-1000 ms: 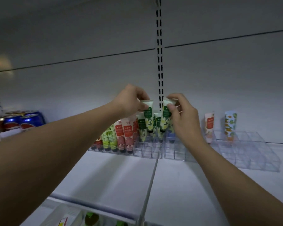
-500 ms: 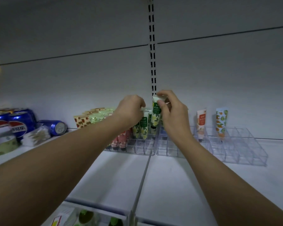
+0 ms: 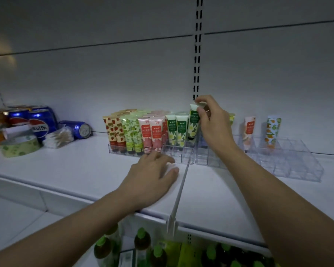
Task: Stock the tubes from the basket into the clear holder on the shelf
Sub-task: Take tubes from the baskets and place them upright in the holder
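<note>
At the white shelf (image 3: 69, 170), the person's right hand (image 3: 213, 128) pinches a green-labelled tube (image 3: 193, 122) by its crimped top, thumb and fingers curled round it, cap end down in the left clear holder (image 3: 181, 157) beside two matching tubes (image 3: 176, 130). The left hand (image 3: 152, 180) lies flat on the shelf in front of that holder, fingers relaxed and spread, gripping nothing (fingertips near the holder's front wall; whether they touch it, can't tell). Pink, lime and strawberry-print tubes fill the holder's left side. A 2nd clear holder (image 3: 289, 164), to the right, has two tubes upright at its back row. Cola cans (image 3: 37, 122) and a tape roll (image 3: 19, 145) sit far left.
</note>
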Action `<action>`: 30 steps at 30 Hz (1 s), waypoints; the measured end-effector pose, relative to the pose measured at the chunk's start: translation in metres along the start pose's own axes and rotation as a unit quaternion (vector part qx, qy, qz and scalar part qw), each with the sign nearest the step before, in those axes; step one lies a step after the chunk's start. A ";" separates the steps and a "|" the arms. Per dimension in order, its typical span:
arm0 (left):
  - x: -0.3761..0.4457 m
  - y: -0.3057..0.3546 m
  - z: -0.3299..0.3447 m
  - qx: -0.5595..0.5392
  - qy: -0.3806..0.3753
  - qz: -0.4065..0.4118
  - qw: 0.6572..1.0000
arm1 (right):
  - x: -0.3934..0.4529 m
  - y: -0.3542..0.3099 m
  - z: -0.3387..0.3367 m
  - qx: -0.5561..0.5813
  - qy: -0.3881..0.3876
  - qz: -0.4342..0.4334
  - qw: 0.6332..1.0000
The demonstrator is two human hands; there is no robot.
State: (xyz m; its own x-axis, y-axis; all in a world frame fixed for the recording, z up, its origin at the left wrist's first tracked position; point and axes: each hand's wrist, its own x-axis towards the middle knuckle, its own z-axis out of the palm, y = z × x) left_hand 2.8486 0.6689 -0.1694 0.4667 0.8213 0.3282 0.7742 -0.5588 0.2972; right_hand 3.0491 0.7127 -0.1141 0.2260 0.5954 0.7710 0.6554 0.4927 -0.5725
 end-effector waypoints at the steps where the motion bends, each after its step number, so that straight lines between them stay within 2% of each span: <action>1: 0.001 0.001 0.001 0.027 -0.010 0.000 1.000 | 0.001 0.000 0.001 -0.003 0.003 0.000 1.000; 5: 0.003 0.000 0.007 0.055 -0.028 -0.002 0.998 | 0.001 0.005 0.004 -0.032 -0.010 0.003 0.999; 10: 0.002 -0.002 0.007 0.050 -0.015 0.002 0.999 | -0.002 0.013 0.009 -0.121 -0.104 -0.004 0.987; 16: 0.002 -0.002 0.006 0.049 -0.010 -0.009 0.999 | -0.005 0.008 0.004 -0.133 -0.078 0.005 0.988; 19: 0.000 0.002 0.002 0.047 0.010 -0.020 0.999 | -0.012 -0.010 -0.002 -0.135 -0.033 0.011 0.990; 21: -0.003 0.007 -0.001 0.068 0.039 -0.035 0.996 | -0.018 -0.026 -0.004 -0.152 -0.037 0.008 0.988; 23: -0.009 0.012 -0.005 0.098 0.064 -0.059 0.991 | -0.029 -0.043 -0.005 -0.188 -0.083 -0.007 0.979; 26: -0.020 0.017 -0.012 0.144 0.046 -0.079 0.985 | -0.047 -0.070 -0.009 -0.222 -0.182 -0.037 0.957; 30: -0.044 0.011 -0.036 0.104 0.030 -0.118 0.987 | -0.065 -0.111 -0.015 -0.193 -0.261 -0.038 0.945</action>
State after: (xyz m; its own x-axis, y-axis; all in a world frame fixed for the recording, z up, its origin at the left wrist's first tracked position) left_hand 2.8211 0.6225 -0.1484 0.2412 0.9138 0.3268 0.9321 -0.3119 0.1842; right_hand 2.9726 0.6098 -0.0959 -0.1536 0.8492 0.5052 0.8926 0.3386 -0.2977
